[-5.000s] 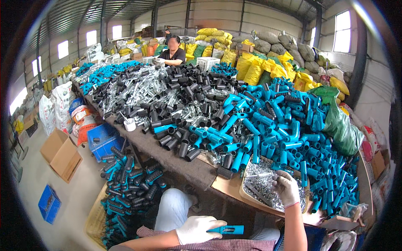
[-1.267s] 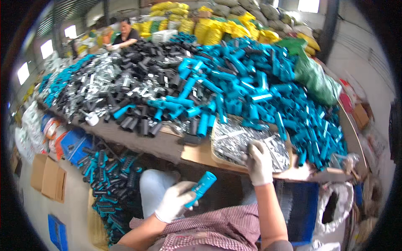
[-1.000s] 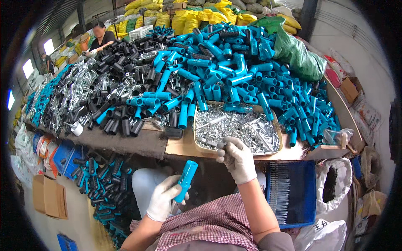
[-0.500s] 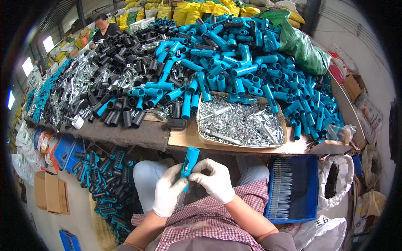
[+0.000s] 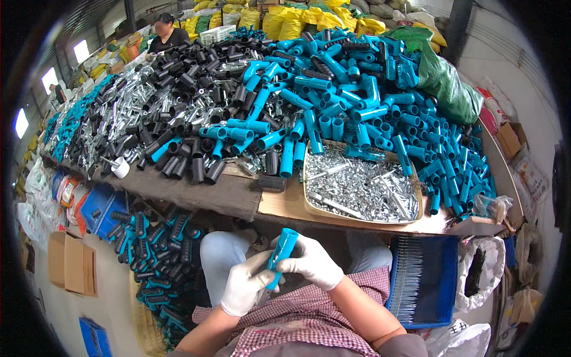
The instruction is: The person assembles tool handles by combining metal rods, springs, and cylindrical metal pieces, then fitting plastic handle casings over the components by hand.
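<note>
Above my lap I hold a teal plastic tube-shaped part (image 5: 282, 253), tilted with its open upper end leaning right. My left hand (image 5: 245, 287), in a white glove, grips its lower portion between thumb and fingers. From the other side my right hand (image 5: 315, 263), gloved too, is closed on the same part, its thumb pressed to the front and its fingers partly hidden behind. A shallow tray (image 5: 306, 178) of small shiny metal pieces stands on the table edge beyond my hands. Behind it lies a heap of similar teal tubes (image 5: 357, 113).
Black sleeves (image 5: 178, 163) and metal parts cover the table's left. A blue bin (image 5: 437, 279) holding thin metal rods stands at my right. Black-and-teal handles (image 5: 157, 262) pile up at lower left, near a cardboard box (image 5: 72, 263). Another person (image 5: 169, 35) sits far left.
The teal part has turned in my hands and its slot now shows less. My right fingers have shifted farther around behind it. The whole view has swung slightly left.
</note>
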The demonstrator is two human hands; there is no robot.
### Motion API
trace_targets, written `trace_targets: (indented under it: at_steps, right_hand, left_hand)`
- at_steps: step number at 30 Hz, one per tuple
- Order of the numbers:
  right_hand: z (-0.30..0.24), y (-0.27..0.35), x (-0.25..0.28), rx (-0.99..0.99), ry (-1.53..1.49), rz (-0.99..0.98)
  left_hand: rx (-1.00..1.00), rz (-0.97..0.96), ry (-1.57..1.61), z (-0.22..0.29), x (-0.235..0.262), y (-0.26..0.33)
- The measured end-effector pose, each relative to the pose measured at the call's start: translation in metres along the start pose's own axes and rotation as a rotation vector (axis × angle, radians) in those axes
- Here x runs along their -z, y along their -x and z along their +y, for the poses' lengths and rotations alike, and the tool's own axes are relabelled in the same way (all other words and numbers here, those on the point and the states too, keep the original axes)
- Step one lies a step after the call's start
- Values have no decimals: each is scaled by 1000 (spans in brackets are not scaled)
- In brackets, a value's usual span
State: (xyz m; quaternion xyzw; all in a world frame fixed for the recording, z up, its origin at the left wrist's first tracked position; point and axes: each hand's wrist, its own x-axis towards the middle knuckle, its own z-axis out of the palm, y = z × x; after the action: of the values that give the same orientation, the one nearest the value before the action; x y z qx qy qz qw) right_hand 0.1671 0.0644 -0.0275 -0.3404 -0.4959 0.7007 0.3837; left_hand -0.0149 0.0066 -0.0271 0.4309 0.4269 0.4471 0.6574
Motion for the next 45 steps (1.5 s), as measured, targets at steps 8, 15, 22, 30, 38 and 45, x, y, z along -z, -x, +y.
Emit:
trace_targets:
  at_steps: [8,15,22,30,38,45]
  right_hand:
    - [-48,-76,1,409,1102,-187]
    - [-35,-151,12,549,1983,193]
    - [-56,-89,-5,707,1339,-34]
    - [-49,-15,38,494,710,93]
    - [-14,23,31,492,450,-40]
    - [-43,35,67,720,941,-33]
  left_hand:
    - [-68,-41,543,-19,38,-4]
    - [-126,147,651,-17,49,-4]
    - [-176,266,283,2,37,2]
    - [99,-115,35,8,5,3]
    - [253,-184,525,-18,-19,2]
    - [-41,-180,-257,0,-40,-10]
